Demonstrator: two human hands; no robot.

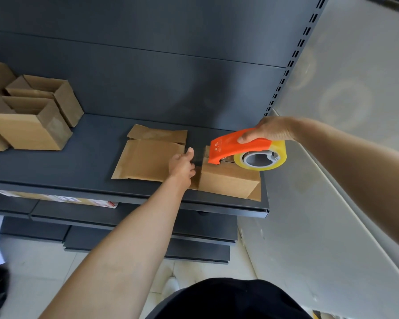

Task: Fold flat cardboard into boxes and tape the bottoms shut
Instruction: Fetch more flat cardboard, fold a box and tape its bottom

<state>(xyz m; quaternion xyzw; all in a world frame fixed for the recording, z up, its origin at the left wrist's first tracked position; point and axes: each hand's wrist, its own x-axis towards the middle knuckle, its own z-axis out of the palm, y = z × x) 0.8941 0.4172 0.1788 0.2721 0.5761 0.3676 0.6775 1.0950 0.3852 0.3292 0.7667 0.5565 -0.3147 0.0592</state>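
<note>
A small folded cardboard box (226,180) stands on the dark shelf (90,143) near its right end. My right hand (272,131) grips an orange tape dispenser (235,146) with a clear yellowish tape roll (278,162), held on top of the box. My left hand (182,165) is at the box's left side, fingers curled against the edge; its fingertips are hidden. Flat cardboard (148,157) lies just left of the box.
Several assembled open boxes (32,118) stand at the shelf's left end. The shelf's front edge (148,201) runs below the box, with lower shelves and a labelled carton (62,199) beneath. A pale wall panel (343,88) bounds the right side.
</note>
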